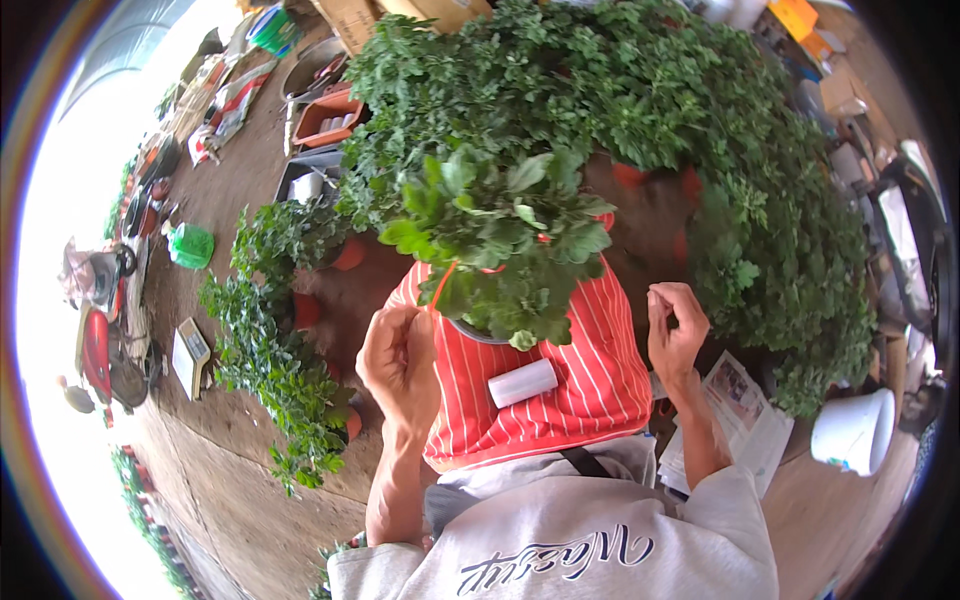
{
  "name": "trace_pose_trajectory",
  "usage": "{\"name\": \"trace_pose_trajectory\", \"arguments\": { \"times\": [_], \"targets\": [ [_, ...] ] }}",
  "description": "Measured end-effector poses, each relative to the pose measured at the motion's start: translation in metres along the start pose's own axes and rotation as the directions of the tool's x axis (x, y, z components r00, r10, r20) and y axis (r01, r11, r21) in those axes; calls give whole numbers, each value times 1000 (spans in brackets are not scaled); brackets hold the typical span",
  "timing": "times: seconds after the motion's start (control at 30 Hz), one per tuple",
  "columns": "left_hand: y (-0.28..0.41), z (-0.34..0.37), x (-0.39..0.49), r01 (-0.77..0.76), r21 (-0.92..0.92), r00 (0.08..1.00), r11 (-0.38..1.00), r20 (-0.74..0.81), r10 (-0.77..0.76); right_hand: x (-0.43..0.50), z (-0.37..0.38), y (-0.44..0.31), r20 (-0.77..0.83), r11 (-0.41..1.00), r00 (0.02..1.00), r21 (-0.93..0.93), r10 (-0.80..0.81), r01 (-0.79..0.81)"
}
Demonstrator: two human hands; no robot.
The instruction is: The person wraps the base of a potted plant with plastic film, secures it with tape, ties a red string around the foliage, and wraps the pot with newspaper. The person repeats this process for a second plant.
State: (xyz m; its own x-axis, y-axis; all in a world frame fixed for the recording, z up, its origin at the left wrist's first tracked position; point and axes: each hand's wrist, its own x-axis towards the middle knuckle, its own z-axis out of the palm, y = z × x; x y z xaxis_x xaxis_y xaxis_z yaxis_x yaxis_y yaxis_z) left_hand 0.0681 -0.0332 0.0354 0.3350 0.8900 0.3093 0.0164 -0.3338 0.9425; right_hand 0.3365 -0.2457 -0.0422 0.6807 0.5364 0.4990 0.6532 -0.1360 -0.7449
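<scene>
A leafy green plant (517, 247) stands in a dark pot (480, 331) between my knees, its leaves covering most of the pot. An orange-red tie (444, 286) runs up from the fingers of my left hand (401, 367) and partly disappears among the leaves. My right hand (677, 330) is raised right of the plant, thumb and fingertips pressed together. I see nothing between them. Over my lap lies a red cloth with white stripes (600, 360), and a small whitish roll (523, 382) rests on it.
Dense potted plants (637, 82) curve around the front and right; another row (277, 375) stands left. Left lie a digital scale (191, 356), a green container (190, 246) and an orange-brown planter (326, 120). Newspapers (731, 420) and a white bucket (853, 433) are at right.
</scene>
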Motion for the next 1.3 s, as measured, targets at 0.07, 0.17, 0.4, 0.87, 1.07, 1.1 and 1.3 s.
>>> {"name": "trace_pose_trajectory", "arguments": {
  "times": [0.07,0.17,0.4,0.87,1.07,1.1,1.3],
  "targets": [
    [21,13,-7,136,-214,990,967,70,-124,-43,-3,76,-35,968,968,-16,248,-249],
    [27,28,-18,92,-126,989,988,124,-77,-117,-13,161,2,828,835,-128,550,-545],
    [-7,39,-32,69,-180,997,981,46,-61,-348,-42,307,-10,423,511,-548,859,-722],
    [-22,34,-43,238,-25,968,971,90,-234,-371,-12,291,-230,121,325,-617,917,-778],
    [-21,33,-42,226,-8,967,974,122,-224,-356,-18,300,-188,160,350,-631,917,-759],
    [-21,33,-43,236,-10,964,972,125,-233,-345,-18,294,-175,158,331,-617,927,-770],
    [-17,36,-43,244,-37,966,969,98,-240,-304,-35,259,-118,36,152,-663,981,-747]
  ]
}}
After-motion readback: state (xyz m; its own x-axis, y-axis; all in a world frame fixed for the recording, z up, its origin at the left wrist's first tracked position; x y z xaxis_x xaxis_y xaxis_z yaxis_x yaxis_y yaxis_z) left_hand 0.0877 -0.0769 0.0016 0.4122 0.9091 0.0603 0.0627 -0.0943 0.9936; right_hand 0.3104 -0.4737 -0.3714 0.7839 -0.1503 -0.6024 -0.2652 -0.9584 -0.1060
